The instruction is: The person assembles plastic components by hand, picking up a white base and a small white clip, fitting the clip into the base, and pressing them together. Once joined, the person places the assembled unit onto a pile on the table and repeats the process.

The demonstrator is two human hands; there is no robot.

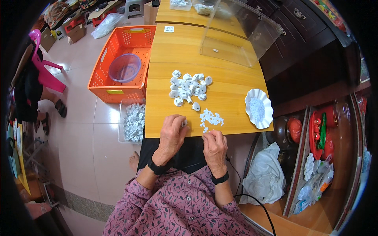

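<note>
My left hand point(170, 133) is closed over the near edge of the wooden table point(169, 51), with a white round plastic part point(184, 123) between thumb and fingers. To its right, my right hand point(215, 147) is pinched at the near side of a scatter of tiny white plastic pieces point(212, 117); whatever its fingertips hold is too small to make out. Beyond both hands lies a loose pile of white disc-shaped plastic parts point(183, 93). A white scalloped dish point(268, 114) at the table's right edge contains many more tiny pale pieces point(257, 108).
Left of the table stand an orange crate point(112, 93) with a translucent purple bowl point(125, 68) in it, and a clear bin point(134, 122) full of similar parts. A clear plastic case point(232, 41) occupies the far right. Another person point(29, 86) is at far left.
</note>
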